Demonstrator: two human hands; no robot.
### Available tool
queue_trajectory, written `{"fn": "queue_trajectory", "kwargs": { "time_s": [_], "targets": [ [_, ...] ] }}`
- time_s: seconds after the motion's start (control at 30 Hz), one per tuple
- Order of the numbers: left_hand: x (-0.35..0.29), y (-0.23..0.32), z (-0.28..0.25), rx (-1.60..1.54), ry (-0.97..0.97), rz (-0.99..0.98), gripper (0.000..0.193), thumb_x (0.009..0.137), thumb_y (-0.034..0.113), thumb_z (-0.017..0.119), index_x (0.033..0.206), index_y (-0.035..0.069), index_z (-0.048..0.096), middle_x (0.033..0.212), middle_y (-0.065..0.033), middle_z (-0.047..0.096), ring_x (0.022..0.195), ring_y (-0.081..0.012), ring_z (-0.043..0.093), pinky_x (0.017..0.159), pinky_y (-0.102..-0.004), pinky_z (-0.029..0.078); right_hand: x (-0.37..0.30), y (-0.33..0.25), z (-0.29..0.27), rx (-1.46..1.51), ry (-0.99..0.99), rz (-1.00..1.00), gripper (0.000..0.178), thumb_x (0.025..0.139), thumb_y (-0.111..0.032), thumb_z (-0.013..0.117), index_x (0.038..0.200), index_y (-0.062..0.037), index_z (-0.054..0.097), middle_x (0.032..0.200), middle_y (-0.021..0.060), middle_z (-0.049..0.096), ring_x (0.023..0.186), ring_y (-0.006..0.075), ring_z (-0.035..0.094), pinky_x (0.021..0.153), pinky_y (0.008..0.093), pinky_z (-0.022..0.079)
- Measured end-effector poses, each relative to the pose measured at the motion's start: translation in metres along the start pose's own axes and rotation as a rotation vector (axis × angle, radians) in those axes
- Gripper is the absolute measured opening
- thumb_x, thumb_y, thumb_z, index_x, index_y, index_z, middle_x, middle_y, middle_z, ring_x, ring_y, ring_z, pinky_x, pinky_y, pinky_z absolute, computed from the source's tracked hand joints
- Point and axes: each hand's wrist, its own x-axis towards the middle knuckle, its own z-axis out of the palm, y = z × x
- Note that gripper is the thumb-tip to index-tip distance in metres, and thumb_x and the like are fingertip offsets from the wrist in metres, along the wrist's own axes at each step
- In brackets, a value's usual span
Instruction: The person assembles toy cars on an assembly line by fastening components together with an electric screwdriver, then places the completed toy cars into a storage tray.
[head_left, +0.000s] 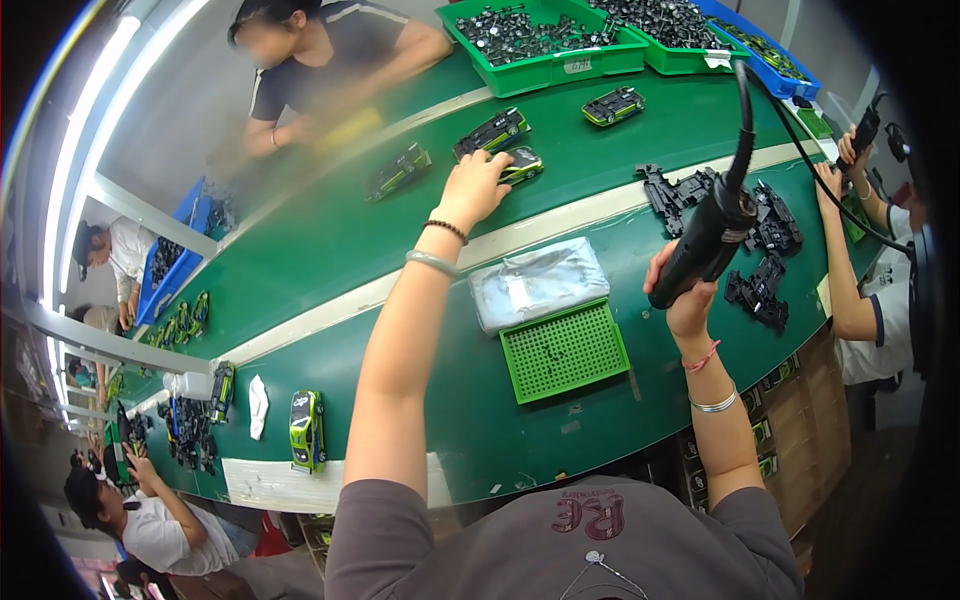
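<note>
My left hand (474,192) reaches over the green work surface, its fingers closed on the near end of a green and black toy car (524,165). Just behind that car lies another toy car (492,132), its dark underside up. In my right hand (688,308) is a black electric screwdriver (704,240), gripped round its body and tilted, a cable running up from its top. Black plastic chassis parts (770,222) are spread on the table beyond and to the right of it.
A green perforated tray (565,350) sits before me, against a pale wrapped bundle (540,280). Another toy car (307,430) stands at the near left. Green bins (545,62) of small black parts line the far side. Co-workers sit across and at both sides.
</note>
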Motion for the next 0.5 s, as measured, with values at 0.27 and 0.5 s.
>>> {"fn": "queue_trajectory", "kwargs": {
  "time_s": [0.27,0.5],
  "targets": [
    [-0.224,-0.129,-0.14,0.384,-0.156,-0.486,0.035,0.071,0.005,0.066,0.103,0.011,0.053,0.096,-0.0157,0.057,0.092,-0.0358,0.056,0.077,-0.043,0.046,0.002,0.011,-0.011,0.012,0.011,0.051,0.085,0.067,-0.082,0.044,0.089,0.0,0.049,0.07,0.0046,0.051,0.059,0.0127,0.05,0.052,0.0235,0.041],
    [-0.429,-0.05,-0.229,0.31,0.204,-0.871,0.042,0.07,0.007,0.07,0.108,0.01,0.053,0.103,-0.0115,0.059,0.093,-0.0293,0.057,0.078,-0.0359,0.046,0.004,0.021,-0.02,-0.068,-0.001,0.05,0.086,0.068,-0.081,0.045,0.097,0.0003,0.046,0.076,0.0063,0.046,0.066,0.0148,0.047,0.06,0.0259,0.041]
  ]
}}
